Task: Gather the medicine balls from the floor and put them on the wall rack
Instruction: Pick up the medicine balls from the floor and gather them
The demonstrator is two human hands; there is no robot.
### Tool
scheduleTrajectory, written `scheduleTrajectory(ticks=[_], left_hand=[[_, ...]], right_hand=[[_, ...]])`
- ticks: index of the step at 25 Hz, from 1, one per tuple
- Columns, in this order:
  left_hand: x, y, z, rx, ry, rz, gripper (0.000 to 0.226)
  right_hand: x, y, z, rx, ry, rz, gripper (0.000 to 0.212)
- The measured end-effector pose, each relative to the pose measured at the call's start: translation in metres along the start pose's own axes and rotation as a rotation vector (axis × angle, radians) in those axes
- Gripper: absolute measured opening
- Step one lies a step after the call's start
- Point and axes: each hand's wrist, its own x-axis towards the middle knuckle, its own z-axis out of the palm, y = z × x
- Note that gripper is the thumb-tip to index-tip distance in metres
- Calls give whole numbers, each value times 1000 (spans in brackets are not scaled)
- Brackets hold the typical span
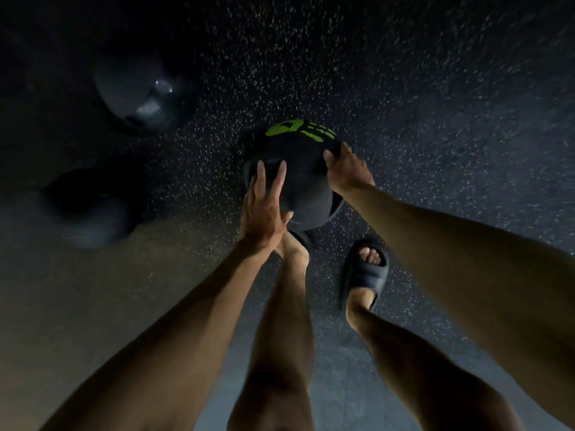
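A black medicine ball point(300, 178) with green print on its far side lies on the speckled dark floor in front of my feet. My left hand point(264, 209) lies flat against its near left side with the fingers straight. My right hand point(345, 169) is on the ball's right side, and its fingers curl over the edge. Two more dark balls lie to the left: one far left ball point(140, 94) with a glint on it, and one nearer ball point(90, 206) in shadow. The wall rack is out of sight.
My legs and feet stand just behind the ball, with a dark slide sandal point(365, 270) on the right foot. Speckled rubber floor point(435, 104) stretches ahead and to the right. The scene is dim and blurred.
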Motion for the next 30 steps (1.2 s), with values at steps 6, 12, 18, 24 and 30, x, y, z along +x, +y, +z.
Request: scheduleTrajectory(ticks=[6,12,18,24,30], left_hand=[[107,19,-59,188,-75,46,83],[137,24,-90,-55,-33,-115,73],[121,-18,-108,-36,-100,-1,99],[181,31,-116,-56,-73,-91,118],[276,81,-163,-31,32,-133,89]], right_hand=[[-43,4,4,-20,39,-211,87],[-30,-59,14,-79,108,-81,106],[28,-116,-50,-139,64,-33,94],[118,-144,-134,-218,-45,-17,86],[139,-143,-172,-87,175,-177,71]])
